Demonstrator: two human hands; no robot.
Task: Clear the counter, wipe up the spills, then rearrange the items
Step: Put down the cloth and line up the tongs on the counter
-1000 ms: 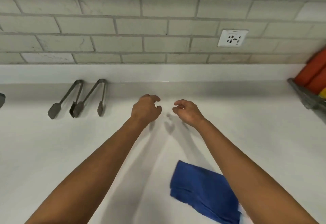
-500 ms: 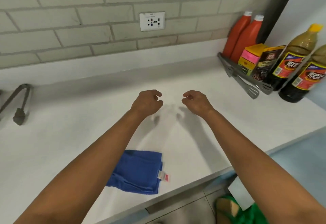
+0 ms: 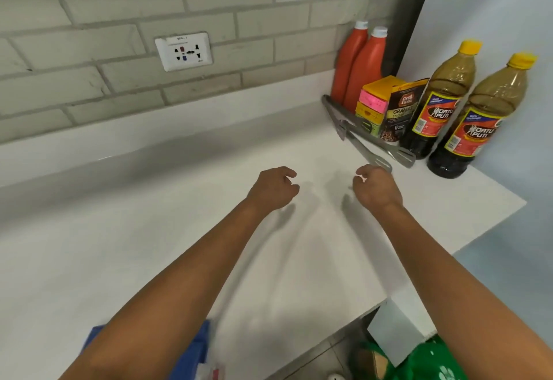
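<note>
Both of my hands hover over the white counter (image 3: pixel 149 245), fingers loosely curled and holding nothing. My left hand (image 3: pixel 273 188) is near the middle; my right hand (image 3: pixel 377 189) is just short of the metal tongs (image 3: pixel 368 143). Those tongs lie in front of the items grouped at the back right corner: two red sauce bottles (image 3: pixel 359 65), a yellow and pink box (image 3: pixel 375 101), a dark granola pouch (image 3: pixel 401 110) and two brown bottles with yellow caps (image 3: pixel 475 116). A folded blue cloth (image 3: pixel 197 349) lies near the counter's front edge, mostly hidden under my left forearm.
A wall socket (image 3: pixel 184 51) sits in the brick backsplash. The counter ends at the pale blue wall (image 3: pixel 493 5) on the right. Below the front edge are a white block (image 3: pixel 395 328) and something green (image 3: pixel 428 361) on the floor.
The view has swung right: the tongs on the left left the frame, and the corner bottles and boxes came in and nearer. The blue cloth slid to the lower left. Both hands stay empty.
</note>
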